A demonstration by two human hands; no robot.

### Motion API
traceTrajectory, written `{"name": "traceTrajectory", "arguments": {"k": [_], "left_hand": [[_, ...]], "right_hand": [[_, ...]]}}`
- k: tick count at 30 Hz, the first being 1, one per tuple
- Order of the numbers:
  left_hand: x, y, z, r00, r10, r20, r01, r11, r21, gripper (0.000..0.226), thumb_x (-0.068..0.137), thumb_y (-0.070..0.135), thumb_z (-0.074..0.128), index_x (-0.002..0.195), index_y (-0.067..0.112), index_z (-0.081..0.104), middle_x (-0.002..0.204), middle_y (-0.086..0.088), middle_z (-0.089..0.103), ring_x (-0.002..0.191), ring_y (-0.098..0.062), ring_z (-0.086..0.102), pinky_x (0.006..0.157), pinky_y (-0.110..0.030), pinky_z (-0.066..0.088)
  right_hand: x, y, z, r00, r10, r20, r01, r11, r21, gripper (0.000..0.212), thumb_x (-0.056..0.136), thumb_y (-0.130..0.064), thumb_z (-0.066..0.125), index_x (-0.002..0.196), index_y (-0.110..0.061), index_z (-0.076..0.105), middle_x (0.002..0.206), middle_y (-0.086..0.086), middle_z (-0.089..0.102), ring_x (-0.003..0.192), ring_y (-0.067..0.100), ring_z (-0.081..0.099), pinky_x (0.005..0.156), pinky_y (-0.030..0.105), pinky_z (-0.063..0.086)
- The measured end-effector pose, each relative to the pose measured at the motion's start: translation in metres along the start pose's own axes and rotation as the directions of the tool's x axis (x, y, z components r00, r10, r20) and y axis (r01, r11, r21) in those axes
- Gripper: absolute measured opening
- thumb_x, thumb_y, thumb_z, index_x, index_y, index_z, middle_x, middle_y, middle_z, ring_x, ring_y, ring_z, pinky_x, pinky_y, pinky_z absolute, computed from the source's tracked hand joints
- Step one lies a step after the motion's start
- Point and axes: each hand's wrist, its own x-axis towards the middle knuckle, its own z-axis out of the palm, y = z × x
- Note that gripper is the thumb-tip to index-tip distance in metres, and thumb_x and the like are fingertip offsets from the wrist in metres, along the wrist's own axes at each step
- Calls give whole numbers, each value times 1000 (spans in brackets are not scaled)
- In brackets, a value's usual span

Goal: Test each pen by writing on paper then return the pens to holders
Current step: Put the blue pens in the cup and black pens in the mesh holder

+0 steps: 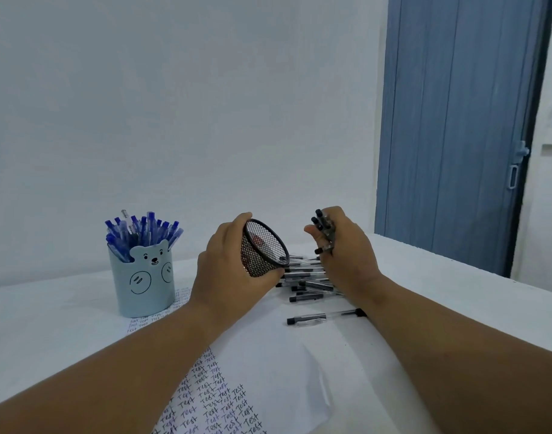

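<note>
Several black-capped clear-barrelled pens (324,231) sat bunched upright in my right hand (346,249), fingers curled tight round them, caps uppermost. My left hand (231,264) gripped the black wire-mesh pen holder (263,249) round its wall and held it lifted off the table, tilted so its mouth faced the bundle. Holder and bundle were near, not touching.

The loose pile of black pens (306,280) lay on the white table (456,292) between and behind my hands, with one stray black pen (321,317) lying nearer me beside my right forearm. The white sheet covered in handwritten "Test" marks (212,399) ran under my left arm. The pale blue bear-faced plastic cup (144,280) stood well to the left, full of blue pens (143,228).

To my mind, the step wanted the bundle's lower ends lined up with the rim first, then slid in together with the holder tilted, so none caught the mesh or spilled.

I could not count the gripped pens; my fingers hid most barrels. Something reddish showed inside the holder, unclear what. My right hand covered part of the pile.
</note>
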Motion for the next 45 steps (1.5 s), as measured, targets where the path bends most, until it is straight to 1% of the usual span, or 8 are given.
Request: {"name": "traceTrajectory", "arguments": {"k": [7, 13, 20, 25, 29, 36, 41, 45], "left_hand": [[2, 3, 0, 999, 40, -10, -39, 997, 63, 101, 61, 57, 78, 148, 23, 41, 132, 6, 54, 121, -15, 50, 103, -48, 46], [4, 13, 7, 991, 132, 3, -131, 981, 141, 100, 62, 69, 69, 145, 20, 45, 130, 8, 55, 118, -15, 54, 98, -44, 47], [3, 22, 8, 988, 66, -137, -63, 998, 31, 93, 65, 61, 72, 142, 15, 46, 123, 4, 56, 114, -19, 56, 93, -49, 51], [3, 19, 8, 986, -29, -162, 21, 998, -51, 90, 64, 57, 76, 140, 17, 48, 118, 6, 55, 112, -18, 57, 91, -47, 53], [3, 16, 7, 975, -142, -173, 123, 986, -115, 95, 64, 57, 83, 142, 20, 43, 122, 9, 50, 117, -16, 53, 98, -47, 52], [9, 1, 4, 950, -232, -207, 232, 972, -25, 96, 59, 50, 90, 141, 28, 45, 126, 6, 52, 118, -19, 54, 100, -50, 47], [14, -8, 3, 951, -229, -206, 245, 968, 54, 98, 57, 48, 91, 142, 31, 46, 127, 5, 53, 117, -20, 55, 98, -48, 47], [14, -8, 3, 952, -232, -200, 245, 968, 44, 97, 57, 49, 90, 142, 31, 46, 125, 4, 53, 116, -20, 55, 98, -47, 46]], "right_hand": [[20, -54, -16, 881, 389, -271, -129, 746, 653, 18, 102, -32, 55, 92, -18, 52, 71, -6, 60, 63, 9, 59, 61, 23, 50], [25, -82, -16, 694, 711, 113, -280, 122, 952, 29, 102, -41, 52, 94, -13, 53, 64, -1, 62, 60, 17, 65, 66, 33, 57], [9, -80, -3, 719, 621, 311, -649, 441, 621, 40, 101, -50, 49, 109, -15, 67, 88, -9, 65, 79, 4, 59, 64, 21, 42], [5, -78, -1, 758, 407, 510, -647, 568, 508, 49, 90, -52, 66, 116, -11, 67, 102, 0, 77, 93, 12, 74, 73, 20, 54], [12, -73, -8, 741, 512, 435, -671, 543, 505, 124, 53, -76, 74, 155, -24, 26, 144, -1, 50, 134, 20, 48, 106, 42, 34], [31, -43, -38, 811, 404, 423, -527, 818, 230, 47, 97, -62, 44, 122, -25, 58, 119, -5, 66, 105, 13, 64, 100, 40, 52], [18, -32, -55, 611, 308, 729, -81, 941, -329, 57, 92, -68, 46, 138, -35, 51, 135, -20, 52, 123, 5, 49, 106, 29, 37], [-4, -16, -57, 569, 215, 794, 69, 949, -307, 101, 70, -82, 63, 153, -35, 31, 145, -21, 39, 135, 4, 37, 112, 25, 30]]}}
